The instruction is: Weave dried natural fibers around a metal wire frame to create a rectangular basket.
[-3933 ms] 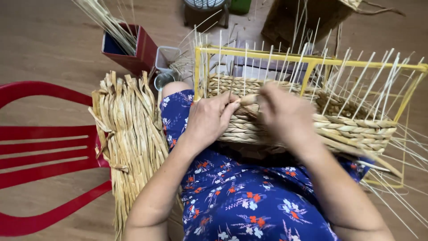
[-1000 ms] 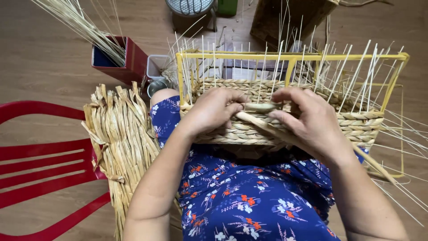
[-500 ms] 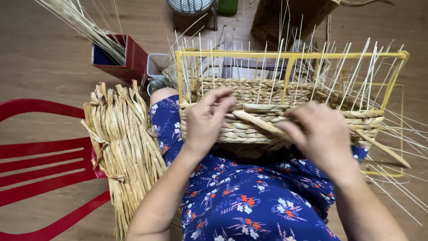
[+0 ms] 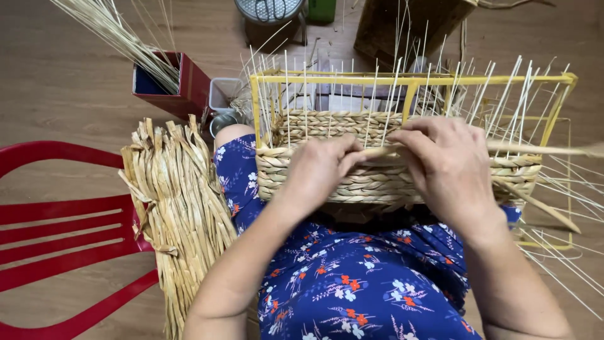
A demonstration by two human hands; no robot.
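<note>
Head view: half-woven basket (image 4: 377,179) sits on lap, under both hands. Left hand (image 4: 318,170) and right hand (image 4: 443,164) pinch one straw strand (image 4: 535,149) at the top row, weaving between the upright sticks (image 4: 503,94). Judged next: tuck behind the following stick, pull snug.

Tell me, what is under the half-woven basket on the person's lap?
Under the basket is the lap in a blue flowered dress. Both the left hand and right hand rest on its front wall. The basket's bottom is covered, so it cannot be seen.
</note>
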